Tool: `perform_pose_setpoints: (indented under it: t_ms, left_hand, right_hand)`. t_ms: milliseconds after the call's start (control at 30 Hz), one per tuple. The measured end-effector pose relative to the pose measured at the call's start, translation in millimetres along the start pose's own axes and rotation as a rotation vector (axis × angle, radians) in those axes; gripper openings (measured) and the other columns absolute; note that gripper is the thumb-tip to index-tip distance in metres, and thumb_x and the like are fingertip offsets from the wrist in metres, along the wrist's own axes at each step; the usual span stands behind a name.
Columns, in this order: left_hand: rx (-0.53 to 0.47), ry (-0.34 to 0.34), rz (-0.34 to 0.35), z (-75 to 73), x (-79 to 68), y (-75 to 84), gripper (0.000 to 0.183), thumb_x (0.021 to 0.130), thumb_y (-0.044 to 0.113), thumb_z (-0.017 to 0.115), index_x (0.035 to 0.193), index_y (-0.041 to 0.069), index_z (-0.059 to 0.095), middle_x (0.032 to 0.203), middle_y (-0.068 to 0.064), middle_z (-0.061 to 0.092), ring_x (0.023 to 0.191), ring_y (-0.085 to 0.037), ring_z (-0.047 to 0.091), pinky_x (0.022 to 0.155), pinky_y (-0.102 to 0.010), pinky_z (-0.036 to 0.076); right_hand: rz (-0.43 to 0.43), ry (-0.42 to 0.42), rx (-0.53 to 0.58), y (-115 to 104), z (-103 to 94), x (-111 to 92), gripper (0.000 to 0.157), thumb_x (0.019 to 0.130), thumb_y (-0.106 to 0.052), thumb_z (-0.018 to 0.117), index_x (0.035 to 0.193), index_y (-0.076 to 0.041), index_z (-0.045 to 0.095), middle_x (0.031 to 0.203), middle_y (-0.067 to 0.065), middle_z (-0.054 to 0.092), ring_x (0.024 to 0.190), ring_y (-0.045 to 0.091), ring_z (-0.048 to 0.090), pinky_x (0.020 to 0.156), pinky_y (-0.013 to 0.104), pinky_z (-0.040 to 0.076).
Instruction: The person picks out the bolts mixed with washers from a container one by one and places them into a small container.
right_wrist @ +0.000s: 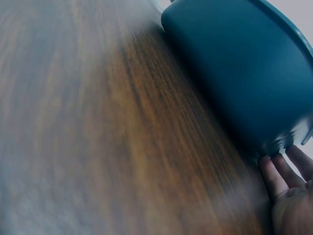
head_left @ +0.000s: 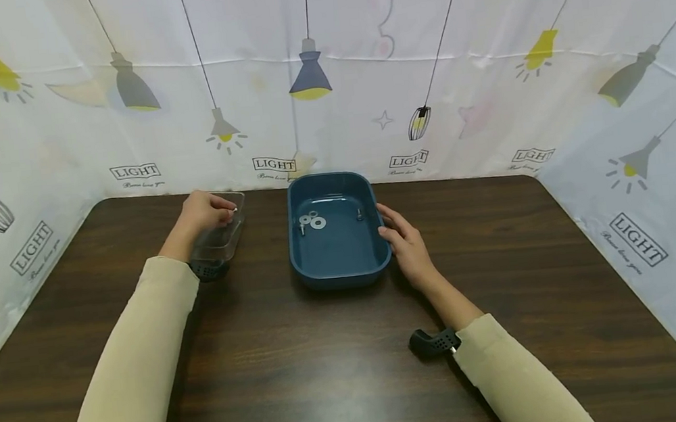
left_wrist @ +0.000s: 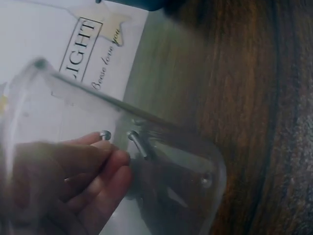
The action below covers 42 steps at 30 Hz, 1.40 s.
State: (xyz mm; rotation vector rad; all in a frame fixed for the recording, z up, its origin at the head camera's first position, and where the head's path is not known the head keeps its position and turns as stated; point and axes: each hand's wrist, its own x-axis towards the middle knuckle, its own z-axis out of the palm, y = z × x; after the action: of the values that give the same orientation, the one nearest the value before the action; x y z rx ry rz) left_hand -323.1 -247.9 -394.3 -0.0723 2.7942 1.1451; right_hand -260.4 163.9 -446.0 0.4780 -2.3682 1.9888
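Between the fingertips of my left hand is a small metal screw, its round head showing in the left wrist view. That hand is over a clear plastic box at the left. Another screw shows beside the fingers, seen through the box's wall. My right hand rests against the right side of a dark blue tray; in the right wrist view its extended fingers touch the outer wall. Inside the tray lie several flat washers, a screw near them and another screw farther right.
Everything stands on a dark wood-grain table. A white curtain printed with lamps meets its back and side edges. Dark bands sit on both wrists, the right one above the tabletop.
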Motion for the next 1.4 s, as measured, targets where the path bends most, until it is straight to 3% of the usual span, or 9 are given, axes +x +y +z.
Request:
perform_pose_setpoints:
  t_ms: [67,300,700,1400]
  left_hand:
    - [-0.018,-0.004,-0.017,1.7,0.0,-0.9,0.026,0.099,0.008,0.063,0.12,-0.002,0.072,0.116,-0.023,0.072,0.081,-0.011,0.071,0.081,-0.034,0.061]
    - [-0.016,-0.022,-0.027,5.7,1.3,1.6,0.027,0.1,0.009,0.061,0.122,-0.003,0.071,0.119,-0.025,0.071,0.081,-0.012,0.071,0.078,-0.03,0.061]
    - [-0.004,-0.035,-0.041,7.9,3.3,-0.9,0.027,0.1,0.007,0.058,0.121,-0.003,0.071,0.119,-0.024,0.071,0.083,-0.014,0.07,0.079,-0.031,0.061]
    - [0.098,-0.002,0.01,3.8,-11.1,4.7,0.032,0.104,0.017,0.054,0.124,-0.003,0.07,0.122,-0.027,0.068,0.103,-0.037,0.072,0.088,-0.044,0.059]
  right_hand:
    - [0.001,-0.007,0.016,-1,-0.1,0,0.048,0.107,-0.018,0.045,0.155,-0.016,0.041,0.154,0.018,0.048,0.118,0.032,0.058,0.083,0.02,0.055]
    - [-0.005,-0.003,0.012,-3,-1.9,-1,0.048,0.107,-0.019,0.045,0.155,-0.017,0.042,0.153,0.018,0.048,0.108,0.032,0.056,0.081,0.019,0.052]
    - [-0.007,-0.013,0.032,0,-1.9,-1,0.049,0.107,-0.018,0.045,0.156,-0.015,0.04,0.154,0.021,0.046,0.125,0.04,0.056,0.083,0.019,0.055]
    - [-0.011,-0.011,0.031,1,-1.0,0,0.049,0.107,-0.018,0.045,0.155,-0.015,0.041,0.153,0.018,0.048,0.127,0.039,0.056,0.084,0.021,0.055]
